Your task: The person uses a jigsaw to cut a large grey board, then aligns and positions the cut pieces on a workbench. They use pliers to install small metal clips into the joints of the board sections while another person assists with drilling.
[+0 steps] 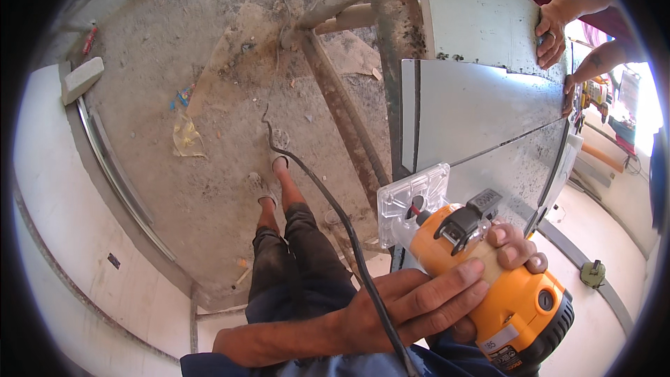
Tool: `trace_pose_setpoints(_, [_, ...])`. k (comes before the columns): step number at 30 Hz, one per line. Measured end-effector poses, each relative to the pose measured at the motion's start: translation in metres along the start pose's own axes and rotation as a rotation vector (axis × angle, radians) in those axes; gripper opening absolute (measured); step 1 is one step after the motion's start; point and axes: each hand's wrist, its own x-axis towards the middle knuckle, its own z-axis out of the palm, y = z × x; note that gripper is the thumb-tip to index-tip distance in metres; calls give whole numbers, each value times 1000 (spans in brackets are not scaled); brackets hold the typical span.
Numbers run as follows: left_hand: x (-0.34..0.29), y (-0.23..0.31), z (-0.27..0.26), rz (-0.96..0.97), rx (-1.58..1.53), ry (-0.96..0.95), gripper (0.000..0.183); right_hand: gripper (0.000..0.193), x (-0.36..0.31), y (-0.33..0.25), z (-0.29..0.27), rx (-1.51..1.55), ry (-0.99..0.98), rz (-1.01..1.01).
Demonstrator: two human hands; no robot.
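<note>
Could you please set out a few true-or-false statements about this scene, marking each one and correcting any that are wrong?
1. The left hand is on the orange power tool. True.
2. The right hand is well away from that tool. False: its fingers are on the tool's casing too.
3. The tool's base plate is solid black. False: it is clear, see-through material.
4. The black cord crosses in front of the left hand in this view. True.
5. A co-worker's hands are on the tool. False: they are at the upper right, by the edge of the sheet panels.
6. Crumpled yellow plastic lies on the floor. True.
</note>
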Motion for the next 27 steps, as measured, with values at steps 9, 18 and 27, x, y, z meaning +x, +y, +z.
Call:
trace_pose_setpoints(9, [-12, 29, 12, 127, 42, 46, 42, 90, -14, -26, -1, -25, 85, -158])
trace_pose_setpoints(18, [-103, 110, 3, -12, 534, 51, 45, 79, -78, -43, 18, 427, -110, -107])
trace_pose_setpoints(27, [-242, 145, -101, -278, 132, 366, 33, 63, -89, -19, 80, 426, -353, -298])
